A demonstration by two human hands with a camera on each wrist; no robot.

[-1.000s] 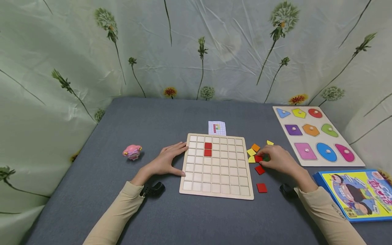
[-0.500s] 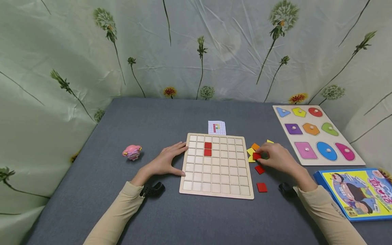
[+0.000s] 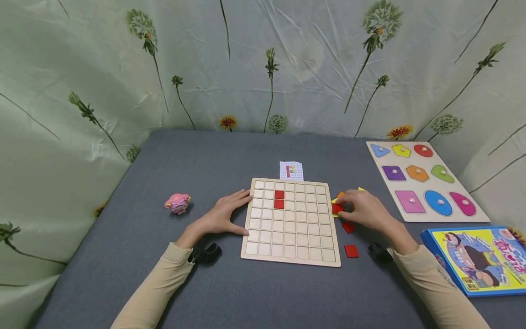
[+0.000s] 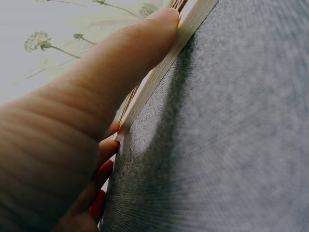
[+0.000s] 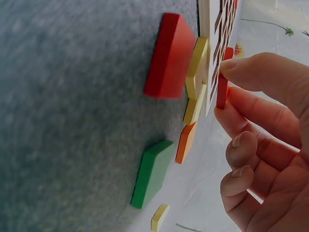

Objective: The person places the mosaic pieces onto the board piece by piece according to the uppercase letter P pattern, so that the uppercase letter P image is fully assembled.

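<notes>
A light wooden grid board (image 3: pixel 292 228) lies mid-table, with two red tiles (image 3: pixel 279 199) set one below the other in its upper left part. My left hand (image 3: pixel 223 214) rests along the board's left edge, thumb and fingers spread against the rim. Between thumb and fingers, my right hand (image 3: pixel 365 211) pinches a red square tile (image 5: pixel 223 79), raised above the table beside the board's right edge. Below that hand lie yellow tiles (image 5: pixel 195 70), an orange tile (image 5: pixel 185 142), a green tile (image 5: pixel 152 173) and another red tile (image 5: pixel 169 58).
A small printed pattern card (image 3: pixel 291 170) sits behind the board. One more red tile (image 3: pixel 351 251) lies at its lower right. To the right are a knobbed shape puzzle (image 3: pixel 415 173) and a blue-yellow box (image 3: pixel 478 262); a pink toy figure (image 3: pixel 178 204) stands left.
My right hand has lifted the red tile from the loose tiles and moved it left, towards the board's right edge. My left hand has stayed in place.
</notes>
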